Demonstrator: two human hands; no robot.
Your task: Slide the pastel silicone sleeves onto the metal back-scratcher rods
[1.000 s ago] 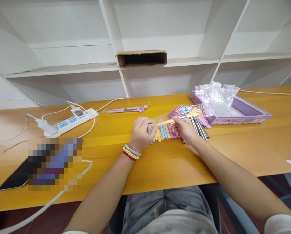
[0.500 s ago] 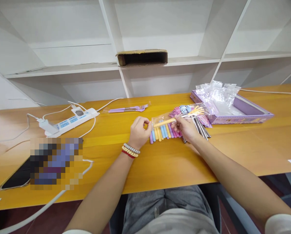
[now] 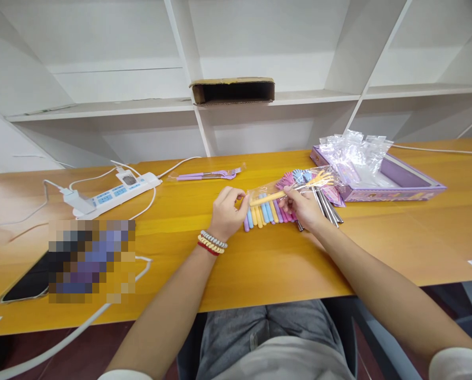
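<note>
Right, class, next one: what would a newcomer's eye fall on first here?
Probably the yellow stick in its clear bag, with the right hand gripping it and the left hand at the bag's end. Just below, a row of pastel handles stands out on the table. Farther right, shiny bags rise above the rim of the purple box.

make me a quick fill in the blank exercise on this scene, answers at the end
1. The right hand holds the bagged stick, its claw end toward the ____ edge of the picture.
2. The arm wearing bracelets is the person's ____ one.
3. The open box with clear bags in it is coloured ____.
4. The cardboard box sits on a white ____.

Missing words: right; left; purple; shelf.
</note>
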